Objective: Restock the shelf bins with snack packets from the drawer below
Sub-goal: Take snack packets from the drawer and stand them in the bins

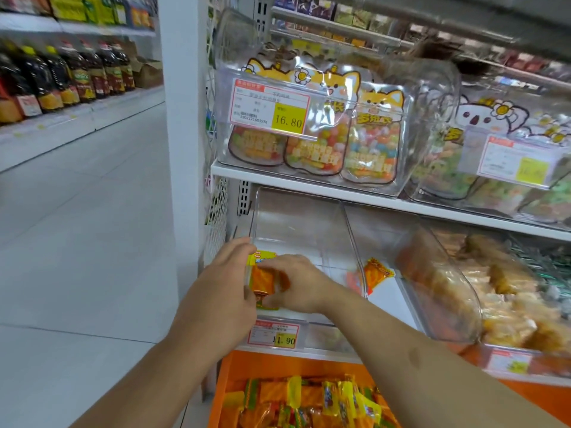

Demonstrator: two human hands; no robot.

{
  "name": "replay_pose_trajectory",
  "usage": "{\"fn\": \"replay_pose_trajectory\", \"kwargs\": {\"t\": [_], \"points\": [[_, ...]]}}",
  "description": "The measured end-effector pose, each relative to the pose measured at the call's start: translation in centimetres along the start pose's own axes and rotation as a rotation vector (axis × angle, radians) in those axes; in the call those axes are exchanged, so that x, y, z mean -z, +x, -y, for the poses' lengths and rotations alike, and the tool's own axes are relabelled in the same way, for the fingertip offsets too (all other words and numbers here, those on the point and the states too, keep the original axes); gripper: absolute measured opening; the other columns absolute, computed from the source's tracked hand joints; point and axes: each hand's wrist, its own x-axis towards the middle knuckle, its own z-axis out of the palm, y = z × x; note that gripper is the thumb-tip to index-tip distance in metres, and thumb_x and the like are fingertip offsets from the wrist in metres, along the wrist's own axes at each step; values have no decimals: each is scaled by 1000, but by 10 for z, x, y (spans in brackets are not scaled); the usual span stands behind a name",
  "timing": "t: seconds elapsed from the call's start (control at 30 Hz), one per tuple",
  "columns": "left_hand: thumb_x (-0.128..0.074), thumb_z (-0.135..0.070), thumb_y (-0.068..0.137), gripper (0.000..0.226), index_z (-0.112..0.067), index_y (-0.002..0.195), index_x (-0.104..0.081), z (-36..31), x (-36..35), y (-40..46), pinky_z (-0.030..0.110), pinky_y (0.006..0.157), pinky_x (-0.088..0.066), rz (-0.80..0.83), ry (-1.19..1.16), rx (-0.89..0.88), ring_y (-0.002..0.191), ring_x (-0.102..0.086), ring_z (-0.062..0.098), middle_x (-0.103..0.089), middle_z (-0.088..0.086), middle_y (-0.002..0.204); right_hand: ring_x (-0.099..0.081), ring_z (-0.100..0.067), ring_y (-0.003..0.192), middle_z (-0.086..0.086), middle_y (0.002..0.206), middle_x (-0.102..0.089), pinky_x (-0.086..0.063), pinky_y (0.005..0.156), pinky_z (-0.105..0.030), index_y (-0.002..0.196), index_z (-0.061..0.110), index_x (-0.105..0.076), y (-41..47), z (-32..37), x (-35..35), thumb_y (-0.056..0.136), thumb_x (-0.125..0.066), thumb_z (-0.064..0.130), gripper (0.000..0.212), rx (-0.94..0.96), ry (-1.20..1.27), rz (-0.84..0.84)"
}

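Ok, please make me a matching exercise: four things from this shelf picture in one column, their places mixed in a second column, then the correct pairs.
Things:
1. cat-shaped candy bags
2. orange snack packets
3. loose packet pile
4. dark bottles

Places:
A. open orange drawer at the bottom
B. shelves across the aisle
C. clear bin on the upper shelf
D. between left hand and right hand

Pairs: 1-C, 2-D, 3-A, 4-B

Pale tiled aisle floor (77, 242), white shelving upright (182, 118), bottle-lined shelves (61, 78) opposite.
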Motion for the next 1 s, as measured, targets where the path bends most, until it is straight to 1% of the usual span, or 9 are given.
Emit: {"fn": "replay_pose_trajectory", "kwargs": {"t": [0.07,0.17,0.27,0.33,0.4,0.63,0.83,0.93,1.0], "points": [[-66,-19,97,69,-38,154,-34,0,0,-1,20,102,-41,1,1,-1,141,-43,8,-24,-25,163,-46,-24,134,3,144,-56,-36,117,-41,149,37,-48,4,1,-7,64,-74,72,96,25,-88,23],[-67,-19,97,70,-40,154,-33,2,0,-2,22,104,-42,2,4,-8,143,-42,9,-22,-26,164,-41,-25,135,2,142,-52,-43,112,-46,149,43,-43,11,2,-9,66,-83,63,95,5,-113,17],[-68,-19,96,69,-40,153,-34,5,-1,-2,19,101,-40,0,2,-25,140,-44,8,-24,-26,162,-50,-26,123,2,128,-58,-48,105,-47,142,43,-48,21,1,-9,62,-80,64,89,12,-91,-17],[-68,-18,96,69,-41,151,-35,6,-2,-2,16,96,-39,-2,1,-30,136,-46,6,-23,-28,161,-51,-25,122,3,127,-59,-49,104,-46,141,43,-49,26,-2,-8,64,-83,57,85,0,-68,-34],[-68,-15,95,69,-42,149,-35,6,-3,-1,13,93,-37,-3,-3,-38,132,-48,4,-22,-31,159,-51,-24,124,3,130,-58,-49,103,-44,145,43,-48,31,-4,-6,67,-86,50,87,-17,-63,-43],[-63,-14,96,72,-47,150,-29,6,-4,-3,8,86,-34,-11,-14,-28,121,-49,-1,-19,-35,157,-36,-27,145,2,159,-42,-40,116,-48,157,47,-30,53,-11,-3,73,-75,56,95,-67,-107,-19],[-62,-12,95,72,-44,151,-29,4,-4,-3,11,89,-38,-8,-24,-37,121,-48,-2,-20,-34,156,-27,-28,145,-2,158,-37,-35,119,-46,161,41,-22,55,-13,0,82,-78,41,97,-64,-72,-12],[-62,-11,95,70,-42,151,-32,3,-4,-3,17,94,-44,-10,-30,-30,124,-48,-1,-20,-33,156,-38,-31,138,-5,145,-46,-41,113,-45,158,37,-28,47,-15,-2,80,-79,27,94,-99,-9,-88],[-62,-11,96,70,-41,151,-32,2,-3,-3,19,94,-49,2,-28,-11,127,-48,2,-19,-34,156,-44,-33,135,-9,142,-47,-44,110,-44,155,27,-33,37,-19,1,84,-74,17,83,-158,0,-85]]}}
